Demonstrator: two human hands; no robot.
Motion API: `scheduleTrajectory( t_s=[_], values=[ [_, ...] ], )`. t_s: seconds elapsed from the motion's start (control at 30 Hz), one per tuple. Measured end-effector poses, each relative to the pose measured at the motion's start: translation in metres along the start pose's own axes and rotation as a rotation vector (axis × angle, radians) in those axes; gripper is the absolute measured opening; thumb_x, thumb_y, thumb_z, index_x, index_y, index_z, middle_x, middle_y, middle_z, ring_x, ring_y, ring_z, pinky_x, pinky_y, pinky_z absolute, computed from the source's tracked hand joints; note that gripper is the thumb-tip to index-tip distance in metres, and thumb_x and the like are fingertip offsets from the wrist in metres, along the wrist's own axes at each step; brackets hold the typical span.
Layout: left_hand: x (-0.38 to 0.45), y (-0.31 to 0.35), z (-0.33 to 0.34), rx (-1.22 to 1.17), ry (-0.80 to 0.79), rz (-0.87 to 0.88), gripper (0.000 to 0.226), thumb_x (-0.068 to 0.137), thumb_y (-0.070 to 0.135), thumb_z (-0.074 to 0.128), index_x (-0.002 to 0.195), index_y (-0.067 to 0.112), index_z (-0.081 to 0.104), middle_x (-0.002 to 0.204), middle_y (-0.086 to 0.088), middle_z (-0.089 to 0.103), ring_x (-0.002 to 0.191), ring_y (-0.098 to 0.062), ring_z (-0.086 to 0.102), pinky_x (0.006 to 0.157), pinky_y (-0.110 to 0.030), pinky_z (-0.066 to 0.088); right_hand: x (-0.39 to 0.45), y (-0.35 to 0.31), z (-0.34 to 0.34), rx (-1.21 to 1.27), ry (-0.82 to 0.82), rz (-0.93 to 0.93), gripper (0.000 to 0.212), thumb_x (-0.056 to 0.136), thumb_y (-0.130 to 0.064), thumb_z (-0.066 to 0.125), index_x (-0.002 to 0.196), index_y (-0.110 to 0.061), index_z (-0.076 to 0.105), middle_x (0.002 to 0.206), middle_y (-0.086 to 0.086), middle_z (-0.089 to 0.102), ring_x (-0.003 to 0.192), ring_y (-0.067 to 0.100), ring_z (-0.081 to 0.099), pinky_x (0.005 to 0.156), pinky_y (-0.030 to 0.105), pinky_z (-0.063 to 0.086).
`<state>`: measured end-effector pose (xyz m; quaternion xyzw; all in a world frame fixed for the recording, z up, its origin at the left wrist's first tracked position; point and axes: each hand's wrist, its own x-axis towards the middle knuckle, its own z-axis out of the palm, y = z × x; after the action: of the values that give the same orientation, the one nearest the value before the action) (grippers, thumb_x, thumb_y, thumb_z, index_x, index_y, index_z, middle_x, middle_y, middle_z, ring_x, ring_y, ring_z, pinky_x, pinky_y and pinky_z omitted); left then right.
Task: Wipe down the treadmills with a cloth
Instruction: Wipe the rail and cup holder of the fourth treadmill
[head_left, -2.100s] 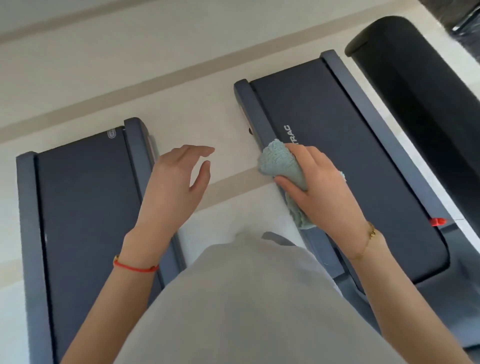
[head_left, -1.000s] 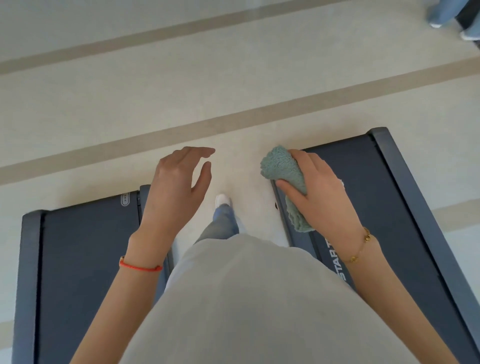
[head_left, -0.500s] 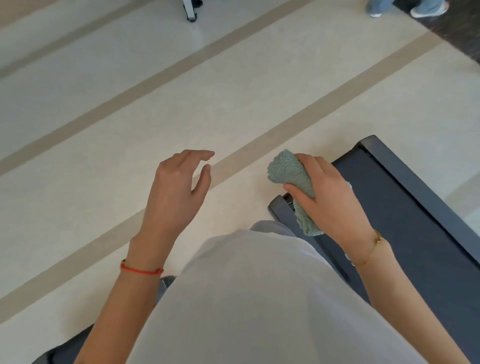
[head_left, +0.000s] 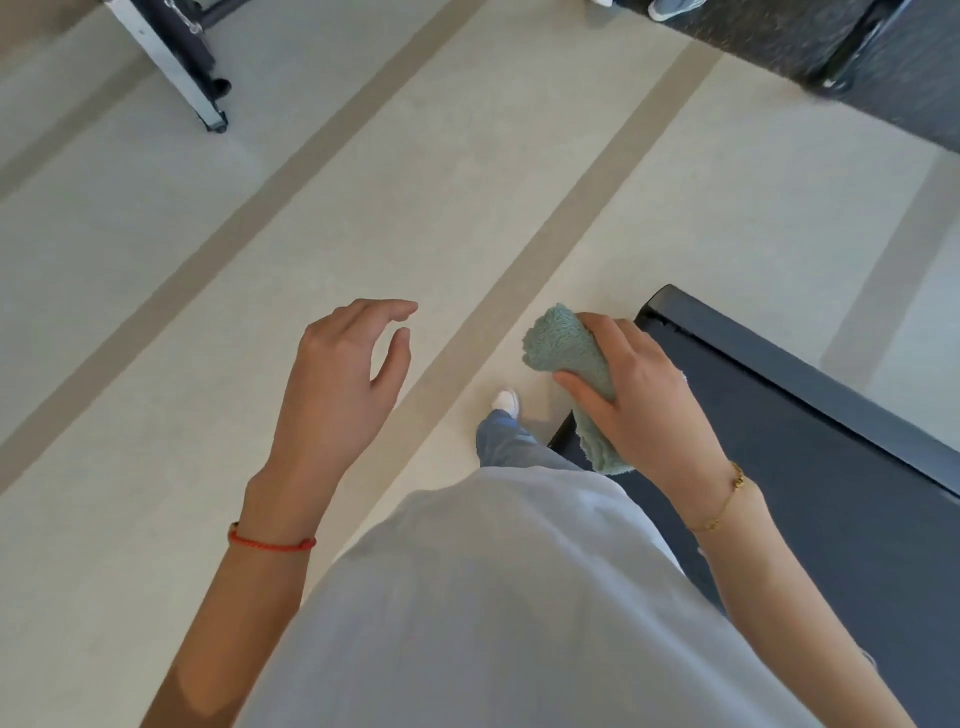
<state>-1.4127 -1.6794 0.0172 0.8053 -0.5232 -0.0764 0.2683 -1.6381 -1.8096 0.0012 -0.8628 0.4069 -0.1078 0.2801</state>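
The right hand (head_left: 644, 400) is gripping a bunched green cloth (head_left: 569, 364), fingers and thumb curled round it, holding it in the air above the near corner of a dark treadmill (head_left: 810, 467). The left hand (head_left: 340, 384) is hovering over the pale striped floor (head_left: 363, 208), fingers relaxed and loosely spread, holding nothing.

Bunched teal cloth (head_left: 569, 364), gripped in the right hand (head_left: 644, 402), held above the floor just beside the dark treadmill (head_left: 810, 467) deck's rear corner at right.
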Motion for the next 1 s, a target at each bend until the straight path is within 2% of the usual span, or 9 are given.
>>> scheduleTrajectory(
  t_s=[0.1,0.2,0.3,0.4,0.57,0.73,0.87,1.0],
  values=[
    [0.081,0.005,0.01,-0.024,-0.034,0.06,0.024,0.1,0.017,0.053,0.121,0.015,0.066,0.117,0.003,0.069,0.108,-0.015,0.063,0.099,-0.033,0.047,0.059,0.013,-0.023,0.01,0.037,0.053,0.043,0.094,-0.037,0.06,0.132,-0.019,0.05,0.116,-0.001,0.057,0.102,0.02,0.053,0.075,0.025,0.036],
    [0.159,0.013,0.023,-0.02,-0.071,0.129,0.024,0.1,0.016,0.053,0.121,0.015,0.066,0.116,0.005,0.069,0.108,-0.014,0.063,0.099,-0.023,0.041,0.114,0.028,-0.047,0.016,0.079,0.11,0.043,0.093,-0.036,0.06,0.131,-0.018,0.05,0.114,-0.001,0.057,0.102,0.021,0.053,0.077,0.027,0.039],
    [0.229,0.025,0.037,-0.025,-0.113,0.193,0.023,0.099,0.015,0.054,0.119,0.014,0.066,0.115,0.005,0.069,0.107,-0.014,0.062,0.098,-0.017,0.036,0.159,0.044,-0.069,0.012,0.105,0.161,0.042,0.093,-0.035,0.061,0.131,-0.018,0.051,0.115,0.0,0.058,0.103,0.022,0.054,0.077,0.025,0.033],
    [0.291,0.041,0.053,-0.041,-0.157,0.276,0.023,0.099,0.014,0.054,0.119,0.014,0.066,0.115,0.004,0.069,0.107,-0.015,0.062,0.098,-0.024,0.04,0.191,0.064,-0.088,0.011,0.151,0.229,0.042,0.093,-0.036,0.061,0.13,-0.018,0.051,0.115,0.0,0.058,0.102,0.022,0.054,0.077,0.023,0.031],
    [0.385,0.064,0.092,-0.044,-0.239,0.442,0.023,0.099,0.015,0.055,0.118,0.013,0.066,0.114,0.003,0.069,0.104,-0.017,0.063,0.095,-0.025,0.041,0.238,0.102,-0.104,0.023,0.233,0.366,0.042,0.093,-0.036,0.06,0.13,-0.02,0.051,0.115,-0.002,0.057,0.1,0.02,0.054,0.072,0.018,0.024],
    [0.483,0.087,0.138,-0.074,-0.31,0.541,0.023,0.099,0.016,0.054,0.118,0.014,0.066,0.114,0.005,0.069,0.104,-0.014,0.061,0.096,-0.029,0.043,0.297,0.148,-0.118,0.022,0.269,0.472,0.042,0.093,-0.037,0.059,0.131,-0.018,0.049,0.116,0.0,0.057,0.102,0.024,0.053,0.077,0.031,0.041],
    [0.573,0.118,0.182,-0.084,-0.368,0.628,0.025,0.099,0.019,0.051,0.118,0.014,0.066,0.114,0.005,0.069,0.106,-0.017,0.062,0.098,-0.037,0.045,0.356,0.192,-0.146,0.019,0.36,0.565,0.042,0.093,-0.037,0.058,0.13,-0.019,0.049,0.117,0.0,0.057,0.103,0.024,0.053,0.073,0.031,0.04],
    [0.655,0.159,0.221,-0.101,-0.428,0.723,0.027,0.098,0.021,0.049,0.117,0.014,0.066,0.112,0.004,0.069,0.105,-0.018,0.063,0.096,-0.046,0.047,0.406,0.231,-0.186,0.074,0.46,0.636,0.039,0.094,-0.035,0.06,0.128,-0.02,0.049,0.114,-0.002,0.056,0.097,0.022,0.053,0.076,0.038,0.048]
  ],
)
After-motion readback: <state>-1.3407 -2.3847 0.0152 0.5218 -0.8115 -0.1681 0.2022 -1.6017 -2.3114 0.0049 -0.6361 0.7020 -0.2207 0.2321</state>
